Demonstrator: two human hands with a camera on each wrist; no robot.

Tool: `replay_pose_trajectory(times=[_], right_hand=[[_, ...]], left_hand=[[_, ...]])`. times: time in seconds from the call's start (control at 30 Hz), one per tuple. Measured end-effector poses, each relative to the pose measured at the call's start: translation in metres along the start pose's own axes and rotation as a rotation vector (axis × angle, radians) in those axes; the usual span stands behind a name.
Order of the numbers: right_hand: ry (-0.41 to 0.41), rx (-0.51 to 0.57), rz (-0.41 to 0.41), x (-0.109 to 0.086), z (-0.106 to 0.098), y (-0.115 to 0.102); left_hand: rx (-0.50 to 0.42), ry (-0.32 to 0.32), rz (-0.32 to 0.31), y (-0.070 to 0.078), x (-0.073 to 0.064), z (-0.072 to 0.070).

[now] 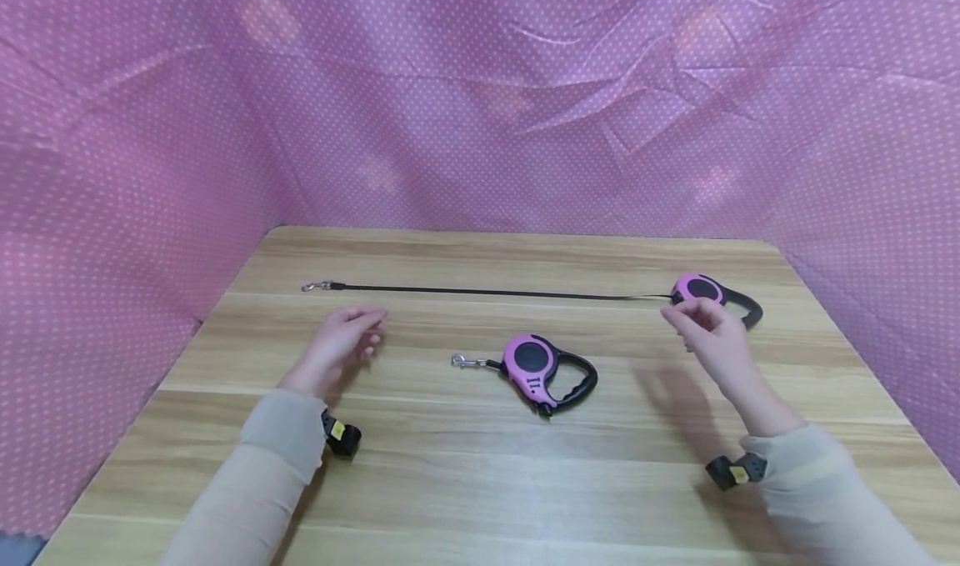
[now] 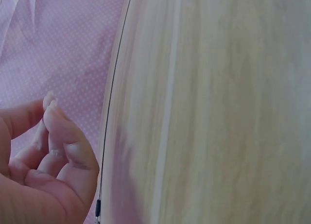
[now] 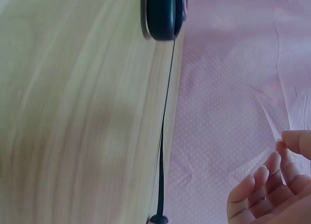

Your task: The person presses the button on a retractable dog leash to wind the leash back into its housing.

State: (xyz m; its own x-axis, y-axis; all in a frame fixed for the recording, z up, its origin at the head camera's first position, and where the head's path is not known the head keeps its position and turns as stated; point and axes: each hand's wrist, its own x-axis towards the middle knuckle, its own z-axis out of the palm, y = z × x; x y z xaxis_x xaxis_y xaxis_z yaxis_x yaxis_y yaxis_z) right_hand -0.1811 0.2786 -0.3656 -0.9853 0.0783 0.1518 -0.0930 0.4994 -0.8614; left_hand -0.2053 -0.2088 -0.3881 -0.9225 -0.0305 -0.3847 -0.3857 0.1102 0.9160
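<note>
The far leash [image 1: 487, 292] lies stretched left to right on the worktop [image 1: 450, 483], its clip [image 1: 324, 285] nearer the left grip [image 1: 341, 341], ahead and slightly left, its case [image 1: 699, 288] just beyond the right grip [image 1: 712, 339]. The near leash [image 1: 532, 356] lies between both grips, its clip toward the left; both are loosely curled, apparently holding nothing.

Pink-and-black plastic retractable leash [image 1: 531, 358] flat near centre, silver metal clip [image 1: 469, 362] close to casing; second pink-and-black plastic leash [image 1: 702, 288] far right, black strap [image 1: 480, 292] extended straight left
</note>
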Motion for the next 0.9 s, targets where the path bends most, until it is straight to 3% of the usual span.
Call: replay_pose_trajectory(times=[0.3, 0.5, 0.77, 0.9], right_hand=[[0.008, 0.175, 0.022, 0.003, -0.014, 0.014], [0.006, 0.248, 0.092, 0.004, -0.026, 0.021], [-0.004, 0.323, 0.161, 0.012, -0.039, 0.037], [-0.009, 0.376, 0.175, 0.015, -0.045, 0.039]], left_hand=[[-0.050, 0.104, 0.003, 0.005, 0.007, -0.013], [-0.049, 0.151, 0.020, 0.008, 0.011, -0.026], [-0.077, 0.208, -0.004, 0.009, 0.018, -0.040], [-0.135, 0.241, -0.040, 0.010, 0.022, -0.045]])
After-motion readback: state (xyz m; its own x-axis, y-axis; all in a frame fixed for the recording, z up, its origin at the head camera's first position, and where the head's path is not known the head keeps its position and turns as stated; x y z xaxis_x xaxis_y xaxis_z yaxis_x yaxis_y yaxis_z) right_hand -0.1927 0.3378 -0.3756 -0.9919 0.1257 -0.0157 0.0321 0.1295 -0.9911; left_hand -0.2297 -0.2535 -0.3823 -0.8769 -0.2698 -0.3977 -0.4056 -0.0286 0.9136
